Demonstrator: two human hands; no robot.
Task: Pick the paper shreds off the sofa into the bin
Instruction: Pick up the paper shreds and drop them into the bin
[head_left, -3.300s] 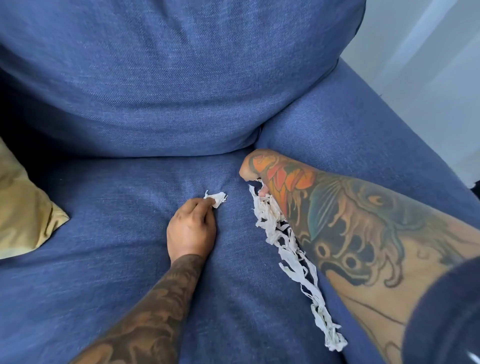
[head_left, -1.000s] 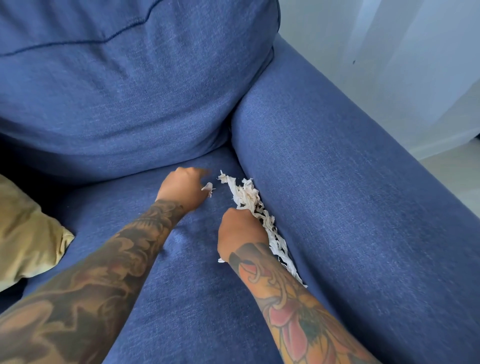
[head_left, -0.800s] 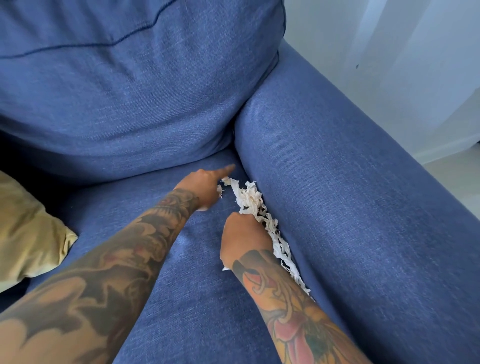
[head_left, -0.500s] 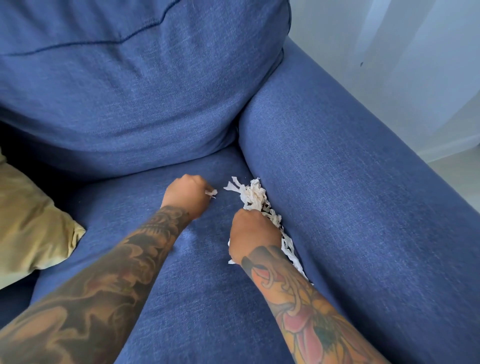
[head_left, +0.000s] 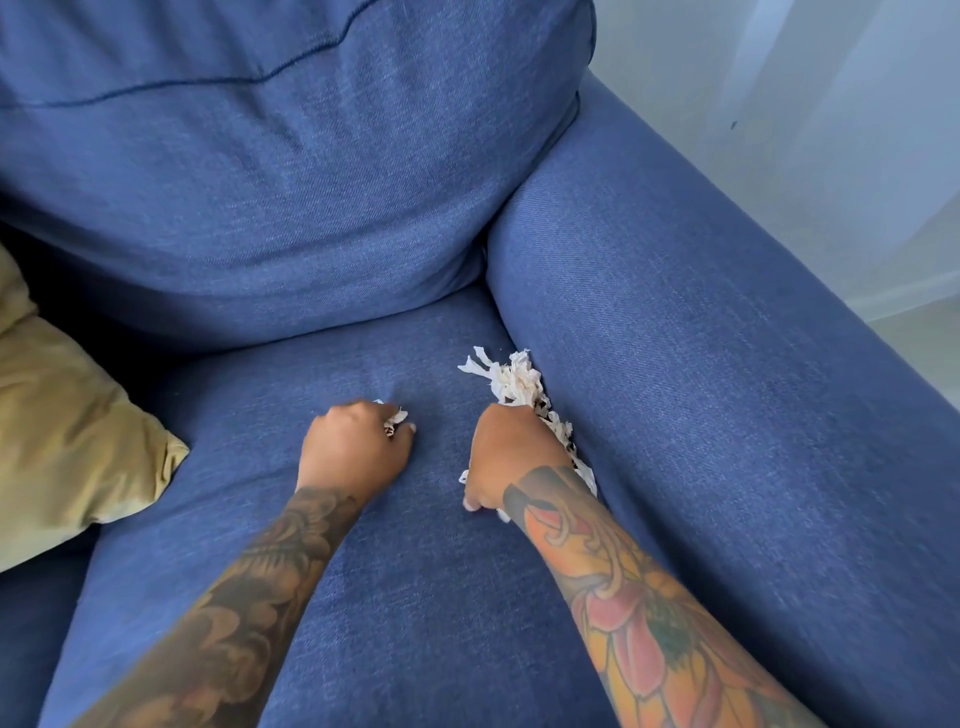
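White paper shreds (head_left: 511, 383) lie in a strip along the crease between the blue sofa seat (head_left: 395, 571) and the armrest (head_left: 701, 395). My right hand (head_left: 511, 457) is curled over this strip and grips a bunch of it; shreds stick out beyond the knuckles and beside the wrist. My left hand (head_left: 353, 447) rests on the seat to the left, fingers curled round a small wad of shreds (head_left: 396, 419). No bin is in view.
A large blue back cushion (head_left: 291, 171) bulges over the seat. A mustard-yellow pillow (head_left: 67, 415) lies at the left edge. Beyond the armrest are a pale wall and floor (head_left: 919, 332).
Both hands have drawn back toward me along the seat. My left hand's pointing finger curled back into a fist round its wad. My right hand bunched the strip of shreds shorter.
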